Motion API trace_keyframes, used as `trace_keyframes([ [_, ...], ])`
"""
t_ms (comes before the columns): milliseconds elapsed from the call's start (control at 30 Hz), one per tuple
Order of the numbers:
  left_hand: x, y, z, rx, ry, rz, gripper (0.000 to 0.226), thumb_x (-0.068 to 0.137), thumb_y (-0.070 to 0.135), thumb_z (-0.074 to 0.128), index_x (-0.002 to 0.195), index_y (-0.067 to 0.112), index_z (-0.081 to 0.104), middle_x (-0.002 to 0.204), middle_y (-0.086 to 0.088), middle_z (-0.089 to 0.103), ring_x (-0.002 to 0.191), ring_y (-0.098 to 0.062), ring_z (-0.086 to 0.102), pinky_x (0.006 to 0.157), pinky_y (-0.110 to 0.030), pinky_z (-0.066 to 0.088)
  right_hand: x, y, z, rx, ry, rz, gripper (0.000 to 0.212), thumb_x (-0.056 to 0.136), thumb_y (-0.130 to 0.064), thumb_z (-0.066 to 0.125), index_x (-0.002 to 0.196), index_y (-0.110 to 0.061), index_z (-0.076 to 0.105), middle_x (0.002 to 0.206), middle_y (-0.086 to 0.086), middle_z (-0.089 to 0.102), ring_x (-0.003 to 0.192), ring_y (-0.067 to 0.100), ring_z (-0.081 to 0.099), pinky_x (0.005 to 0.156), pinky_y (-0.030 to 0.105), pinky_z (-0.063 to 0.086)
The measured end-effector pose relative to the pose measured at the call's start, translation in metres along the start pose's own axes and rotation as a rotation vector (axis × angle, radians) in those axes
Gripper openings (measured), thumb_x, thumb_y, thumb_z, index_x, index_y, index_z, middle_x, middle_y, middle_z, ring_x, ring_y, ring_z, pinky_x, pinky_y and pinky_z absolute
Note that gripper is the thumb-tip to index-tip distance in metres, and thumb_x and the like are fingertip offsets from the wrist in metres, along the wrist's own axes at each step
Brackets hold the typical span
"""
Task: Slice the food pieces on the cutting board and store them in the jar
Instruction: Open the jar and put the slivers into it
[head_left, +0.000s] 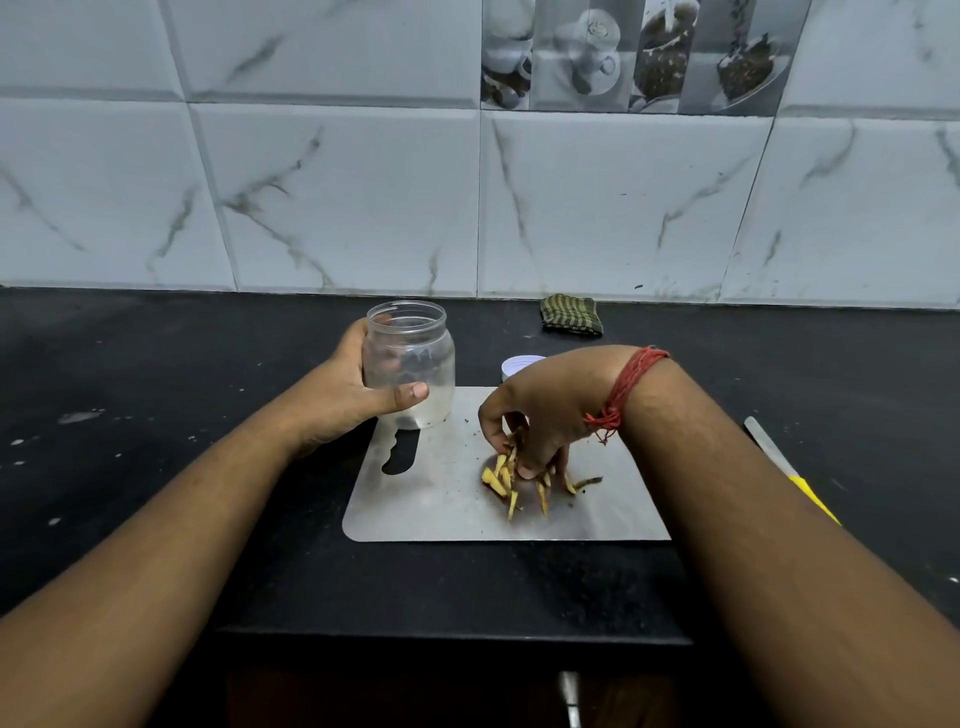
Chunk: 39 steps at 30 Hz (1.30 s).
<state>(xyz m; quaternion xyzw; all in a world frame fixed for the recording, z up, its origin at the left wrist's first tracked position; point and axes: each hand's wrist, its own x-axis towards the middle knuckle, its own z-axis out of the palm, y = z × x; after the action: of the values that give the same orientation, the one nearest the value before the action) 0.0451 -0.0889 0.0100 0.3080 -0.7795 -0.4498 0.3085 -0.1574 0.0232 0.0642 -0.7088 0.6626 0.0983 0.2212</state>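
Black counter is carrying a steel cutting board; left hand is gripping the open jar, right hand is pinching yellow food slices.

A black stone counter runs the full width, speckled with pale flecks. Rising straight behind the counter is a wall of white marble-look tiles with grey veins. Above the counter, top right, a grey picture tile shows cups and bowls. Light is dim and cool, with a soft sheen on the tiles.
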Motion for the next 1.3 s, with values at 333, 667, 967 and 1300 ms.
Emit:
trace_keyframes([
  [333,0.0,-0.002,-0.002,-0.019,-0.005,0.009,0.085,0.067,0.04,0.084,0.136,0.042,0.034,0.129,0.02,0.061,0.117,0.008,0.058,0.107,-0.024,0.042,-0.001,0.029,-0.011,0.304,0.097,-0.152,0.012,0.082,-0.006,0.073,0.09,-0.011,0.066,0.1,0.015,0.064,0.076,0.023,0.073,0.071,0.028,0.057],
  [667,-0.001,0.002,0.001,0.011,-0.046,0.034,0.09,0.07,0.036,0.087,0.143,0.036,0.034,0.128,0.015,0.064,0.117,0.002,0.061,0.109,-0.034,0.045,-0.007,0.05,-0.019,0.806,0.373,-0.384,0.015,0.082,0.003,0.07,0.094,-0.004,0.064,0.088,0.021,0.066,0.078,0.027,0.066,0.074,0.035,0.055],
  [967,-0.001,0.003,0.009,0.017,-0.103,0.036,0.103,0.062,0.048,0.089,0.146,0.041,0.031,0.132,0.016,0.061,0.123,-0.002,0.058,0.109,-0.04,0.046,0.012,-0.001,-0.035,0.64,0.919,-0.496,0.014,0.081,-0.009,0.074,0.091,-0.01,0.065,0.085,0.004,0.069,0.077,0.021,0.069,0.075,0.035,0.056],
  [1300,0.0,0.002,0.009,0.003,-0.105,0.054,0.102,0.061,0.053,0.09,0.145,0.044,0.032,0.133,0.014,0.062,0.126,-0.006,0.057,0.111,-0.043,0.043,0.019,-0.019,-0.032,0.204,0.867,-0.391,0.015,0.091,-0.017,0.063,0.096,-0.026,0.074,0.093,-0.014,0.071,0.09,-0.003,0.063,0.081,0.015,0.05],
])
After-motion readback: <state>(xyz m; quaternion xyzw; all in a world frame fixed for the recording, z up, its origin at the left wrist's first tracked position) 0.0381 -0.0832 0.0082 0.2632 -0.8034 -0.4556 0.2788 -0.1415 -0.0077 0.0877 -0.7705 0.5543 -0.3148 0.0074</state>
